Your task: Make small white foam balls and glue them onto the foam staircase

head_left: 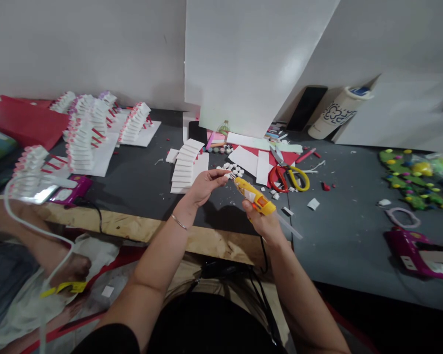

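Note:
My right hand [263, 222] is wrapped round the handle of a yellow hot glue gun [265, 205], and a clear glue stick [290, 226] pokes out of its back. The nozzle points left, right beside the fingertips of my left hand [205, 185]. Those fingers pinch a small white disc [227, 176]. Just behind them lies a pile of similar white discs [237, 170]. To the left of the pile stands a stepped model of white card strips [186, 163] on a white card base, with small red bits at its side.
Scissors [278, 178] with red and yellow handles lie among paper scraps. Several finished-looking stair models [81, 147] stand at left near a magenta power strip [74, 191]. A tumbler [332, 115] leans at the back right. Another person's hand [72, 270] is at lower left.

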`<state>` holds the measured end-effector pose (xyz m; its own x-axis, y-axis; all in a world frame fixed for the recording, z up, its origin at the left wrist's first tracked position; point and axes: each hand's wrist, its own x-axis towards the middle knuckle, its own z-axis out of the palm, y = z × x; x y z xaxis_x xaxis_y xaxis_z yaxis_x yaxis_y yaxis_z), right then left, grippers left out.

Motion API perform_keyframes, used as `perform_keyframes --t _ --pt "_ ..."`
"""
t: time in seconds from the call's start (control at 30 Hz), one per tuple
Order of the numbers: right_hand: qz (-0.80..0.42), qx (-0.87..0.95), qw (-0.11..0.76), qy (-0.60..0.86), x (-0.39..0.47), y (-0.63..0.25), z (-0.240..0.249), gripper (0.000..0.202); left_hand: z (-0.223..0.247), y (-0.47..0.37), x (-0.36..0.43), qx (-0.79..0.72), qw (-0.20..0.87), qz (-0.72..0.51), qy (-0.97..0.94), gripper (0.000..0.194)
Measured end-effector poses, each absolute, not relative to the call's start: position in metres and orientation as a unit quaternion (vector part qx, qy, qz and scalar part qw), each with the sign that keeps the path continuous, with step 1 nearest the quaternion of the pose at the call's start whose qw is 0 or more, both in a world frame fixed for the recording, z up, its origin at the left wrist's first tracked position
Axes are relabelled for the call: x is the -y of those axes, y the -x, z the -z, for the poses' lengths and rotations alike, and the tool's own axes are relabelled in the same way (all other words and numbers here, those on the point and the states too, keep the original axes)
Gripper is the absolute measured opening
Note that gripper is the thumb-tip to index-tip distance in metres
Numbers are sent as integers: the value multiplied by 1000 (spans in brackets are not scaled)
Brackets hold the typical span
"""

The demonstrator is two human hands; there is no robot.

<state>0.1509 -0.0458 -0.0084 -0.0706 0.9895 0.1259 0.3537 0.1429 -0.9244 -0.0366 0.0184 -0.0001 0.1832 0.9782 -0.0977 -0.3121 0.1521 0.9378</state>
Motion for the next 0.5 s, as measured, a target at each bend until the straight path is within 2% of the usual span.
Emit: perform_keyframes --t 0.5 --pt "-380 628 416 537 46 -152 10 44 0 37 -18 -381 662 -504 -403 28"
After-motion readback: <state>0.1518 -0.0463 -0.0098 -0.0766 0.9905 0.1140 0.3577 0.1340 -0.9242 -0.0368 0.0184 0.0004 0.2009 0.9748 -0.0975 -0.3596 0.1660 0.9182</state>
